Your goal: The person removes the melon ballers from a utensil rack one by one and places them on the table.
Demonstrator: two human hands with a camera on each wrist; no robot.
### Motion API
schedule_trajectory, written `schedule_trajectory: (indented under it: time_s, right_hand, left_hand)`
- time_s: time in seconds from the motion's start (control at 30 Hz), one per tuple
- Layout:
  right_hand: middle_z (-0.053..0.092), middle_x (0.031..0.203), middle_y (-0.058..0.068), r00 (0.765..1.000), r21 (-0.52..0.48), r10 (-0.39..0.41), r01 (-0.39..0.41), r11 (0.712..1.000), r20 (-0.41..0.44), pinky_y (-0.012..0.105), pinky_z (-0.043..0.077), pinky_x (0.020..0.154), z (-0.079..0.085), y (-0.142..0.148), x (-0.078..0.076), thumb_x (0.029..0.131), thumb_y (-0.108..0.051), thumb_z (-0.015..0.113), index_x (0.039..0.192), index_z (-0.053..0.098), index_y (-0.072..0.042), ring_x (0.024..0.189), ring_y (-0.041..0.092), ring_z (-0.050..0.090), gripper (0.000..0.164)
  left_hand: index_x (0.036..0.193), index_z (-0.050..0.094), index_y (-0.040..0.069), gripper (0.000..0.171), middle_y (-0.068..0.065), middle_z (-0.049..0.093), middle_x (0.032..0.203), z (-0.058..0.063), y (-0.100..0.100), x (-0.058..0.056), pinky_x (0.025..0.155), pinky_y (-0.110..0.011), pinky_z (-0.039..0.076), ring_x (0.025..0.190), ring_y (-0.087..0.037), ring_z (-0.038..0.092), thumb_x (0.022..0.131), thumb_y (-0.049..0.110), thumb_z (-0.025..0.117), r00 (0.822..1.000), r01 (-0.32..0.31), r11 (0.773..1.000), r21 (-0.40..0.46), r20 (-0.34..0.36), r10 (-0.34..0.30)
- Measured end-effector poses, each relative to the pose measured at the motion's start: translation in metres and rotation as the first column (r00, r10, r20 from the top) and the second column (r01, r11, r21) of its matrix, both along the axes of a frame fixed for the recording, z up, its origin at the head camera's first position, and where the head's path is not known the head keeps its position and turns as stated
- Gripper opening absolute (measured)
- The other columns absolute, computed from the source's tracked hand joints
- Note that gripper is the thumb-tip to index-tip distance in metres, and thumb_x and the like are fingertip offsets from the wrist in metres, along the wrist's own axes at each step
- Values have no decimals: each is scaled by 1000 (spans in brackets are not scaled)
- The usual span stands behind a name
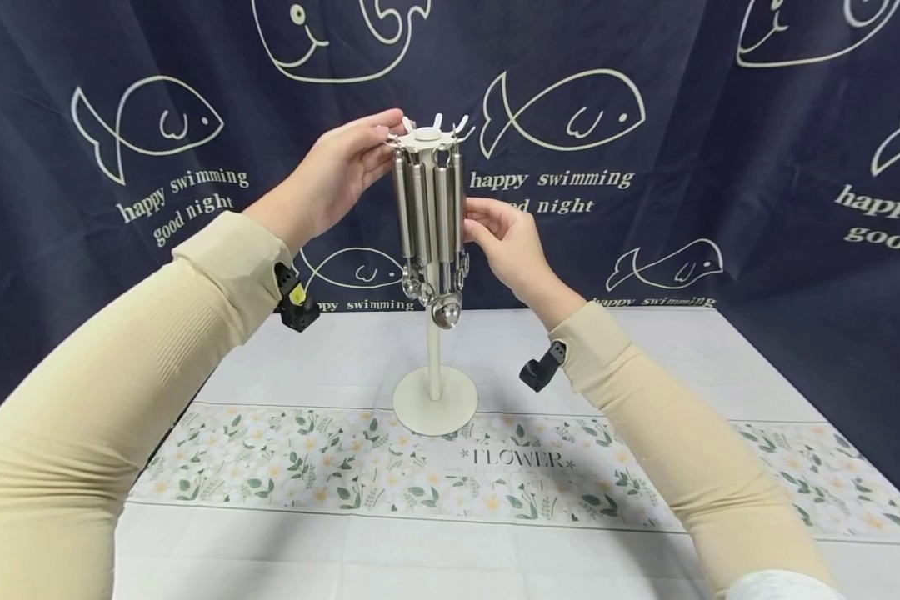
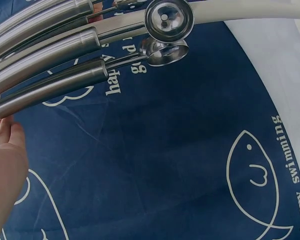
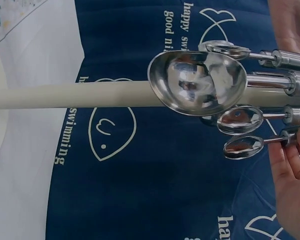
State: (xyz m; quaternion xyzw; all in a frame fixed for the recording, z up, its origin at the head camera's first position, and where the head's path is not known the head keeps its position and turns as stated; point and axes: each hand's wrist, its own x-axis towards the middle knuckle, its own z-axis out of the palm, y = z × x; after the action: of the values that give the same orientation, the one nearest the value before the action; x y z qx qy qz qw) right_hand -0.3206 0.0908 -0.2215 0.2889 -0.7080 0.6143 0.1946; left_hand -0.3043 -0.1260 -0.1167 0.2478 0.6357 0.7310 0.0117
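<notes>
A cream-coloured utensil rack (image 1: pixel 433 350) stands upright on a round base, with several steel-handled scoops hanging from its hooks. My left hand (image 1: pixel 348 171) is at the top of it, thumb and fingers holding one hook arm on the left side. Lower down on the right, my right hand (image 1: pixel 506 242) pinches the handle of a melon baller (image 3: pixel 243 147), whose small bowl hangs below the fingers. An ice cream scoop (image 3: pixel 197 82) with a larger bowl hangs at the front. Another melon baller (image 2: pixel 169 20) shows a hole in its bowl.
Beneath the rack, the table has a white cloth (image 1: pixel 390 550) with a floral band (image 1: pixel 270 458) marked FLOWER. A dark blue curtain (image 1: pixel 682 208) printed with fish hangs close behind. Both wrists wear black camera mounts (image 1: pixel 543 367).
</notes>
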Motion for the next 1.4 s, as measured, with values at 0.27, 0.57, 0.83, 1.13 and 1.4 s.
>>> schedule_trajectory:
  time_s: [0.27, 0.57, 0.83, 1.13, 1.4]
  right_hand:
    - [68, 106, 22, 999, 20, -31, 31, 999, 16, 25, 56, 87, 3, 3, 0, 94, -2, 60, 121, 61, 7, 82, 3, 65, 28]
    - [69, 102, 14, 998, -4, -33, 33, 999, 44, 22, 56, 85, 6, 6, -1, 94, -1, 60, 121, 61, 8, 82, 3, 64, 28]
    - [68, 101, 9, 999, -40, -16, 18, 999, 51, 22, 56, 84, 10, 8, -3, 94, 0, 60, 123, 58, 10, 85, 3, 64, 30]
    - [65, 107, 20, 997, -72, -25, 31, 997, 73, 23, 57, 83, 10, 13, -3, 92, 3, 61, 123, 57, 12, 85, 4, 64, 32]
    - [66, 97, 5, 994, -123, -25, 38, 992, 105, 22, 58, 82, 6, 19, -4, 91, 5, 62, 121, 57, 13, 86, 6, 65, 32]
  left_hand:
    - [147, 36, 0, 47, -14, 38, 153, -1, 2, 2, 114, -22, 35, 139, -17, 41, 100, 4, 38, 1000, -11, 998, 64, 29, 9]
    - [147, 36, 0, 47, -14, 39, 152, -1, 3, 2, 114, -22, 36, 140, -17, 40, 100, 5, 39, 1000, -11, 997, 74, 22, 9]
    - [148, 33, 0, 49, -14, 38, 153, -3, 1, 1, 115, -22, 33, 141, -16, 39, 100, 6, 39, 1000, 4, 997, 77, 14, -5]
    - [150, 30, 1, 51, -15, 35, 155, -4, 1, 1, 117, -22, 31, 142, -16, 36, 100, 6, 38, 1000, 21, 996, 83, 9, -22]
    - [149, 30, 0, 51, -14, 36, 154, -4, 0, 4, 116, -22, 32, 141, -16, 37, 100, 6, 39, 1000, 23, 996, 91, 17, -25]
